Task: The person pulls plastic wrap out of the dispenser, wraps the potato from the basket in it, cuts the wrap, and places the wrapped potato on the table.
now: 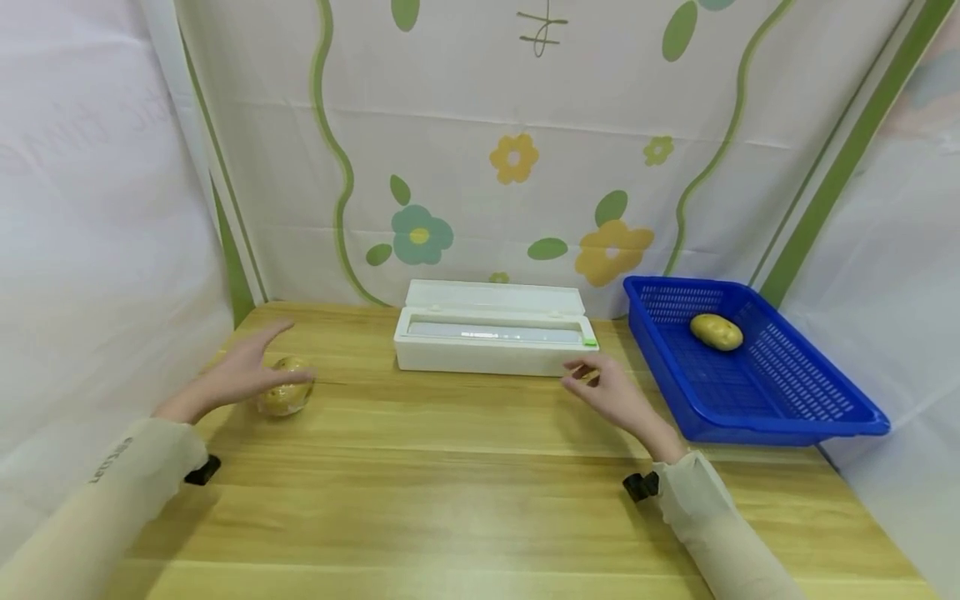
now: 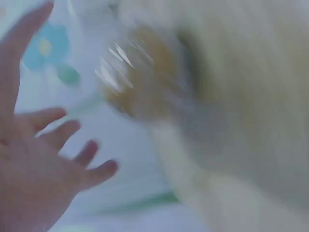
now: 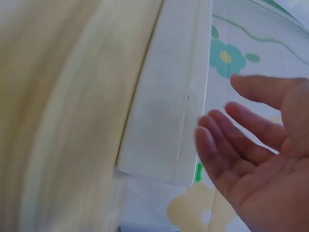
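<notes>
A potato wrapped in clear plastic film (image 1: 286,401) sits on the left of the table. My left hand (image 1: 242,373) is beside it with spread fingers and overlaps it in the head view. In the left wrist view, a gap shows between the fingers and the blurred wrapped potato (image 2: 142,72). At the back middle stands a white cling film dispenser (image 1: 480,357), lid raised, with a roll (image 1: 495,333) inside and a green piece (image 1: 589,342) at its right end. My right hand (image 1: 611,392), fingers loosely bent and holding nothing, hovers by the dispenser's right front corner.
On the right is a blue plastic basket (image 1: 678,387) with one unwrapped potato (image 1: 716,332) in it. Flower-patterned white cloth (image 1: 465,167) hangs behind the wooden table (image 1: 450,492) and along both sides.
</notes>
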`<state>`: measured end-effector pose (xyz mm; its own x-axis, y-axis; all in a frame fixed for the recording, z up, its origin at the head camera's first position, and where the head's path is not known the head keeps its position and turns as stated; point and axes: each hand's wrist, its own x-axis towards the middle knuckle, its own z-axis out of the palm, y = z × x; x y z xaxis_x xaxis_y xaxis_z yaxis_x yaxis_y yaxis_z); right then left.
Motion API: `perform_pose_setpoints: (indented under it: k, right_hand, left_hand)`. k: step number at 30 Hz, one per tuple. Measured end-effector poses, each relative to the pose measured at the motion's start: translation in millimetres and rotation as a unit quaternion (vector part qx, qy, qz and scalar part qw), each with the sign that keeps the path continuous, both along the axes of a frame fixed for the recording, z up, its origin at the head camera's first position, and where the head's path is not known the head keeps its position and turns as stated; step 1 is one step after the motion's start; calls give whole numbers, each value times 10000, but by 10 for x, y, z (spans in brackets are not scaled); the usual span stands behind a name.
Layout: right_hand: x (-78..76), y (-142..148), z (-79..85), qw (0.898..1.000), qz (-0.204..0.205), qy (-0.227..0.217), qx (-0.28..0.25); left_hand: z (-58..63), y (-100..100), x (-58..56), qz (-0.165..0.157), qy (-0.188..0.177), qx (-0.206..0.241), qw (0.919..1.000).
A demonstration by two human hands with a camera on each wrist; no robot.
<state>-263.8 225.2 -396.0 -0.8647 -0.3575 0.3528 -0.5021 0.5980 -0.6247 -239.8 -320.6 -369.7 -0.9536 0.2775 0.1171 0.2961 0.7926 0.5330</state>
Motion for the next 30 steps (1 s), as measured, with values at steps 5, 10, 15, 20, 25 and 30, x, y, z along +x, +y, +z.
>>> perform_pose_setpoints:
  k: [5, 10, 15, 20, 25, 30]
  right_hand:
    - [-265, 70, 110, 9925, -697, 622, -788]
    - [-443, 156, 140, 9895, -584, 99, -1320]
    - [-428, 137, 236, 9868, -149, -713, -1446]
    - [-621, 227, 51, 9886, -334, -911, -1152]
    - [-745, 331, -63, 9865, -545, -1092, -1088]
    - [-810, 357, -111, 9859, -564, -1222, -998]
  left_hand:
    - [229, 615, -197, -286, 657, 334, 9969]
    - [211, 1070, -397, -573, 314, 992, 9929]
    - [46, 1202, -581, -463, -179, 1748, 9834]
    - [-135, 1226, -751, -181, -396, 2065, 9775]
    - [-239, 1206, -847, -60, -443, 2245, 9735]
    - [-338, 1182, -939, -350, -464, 2310, 9712]
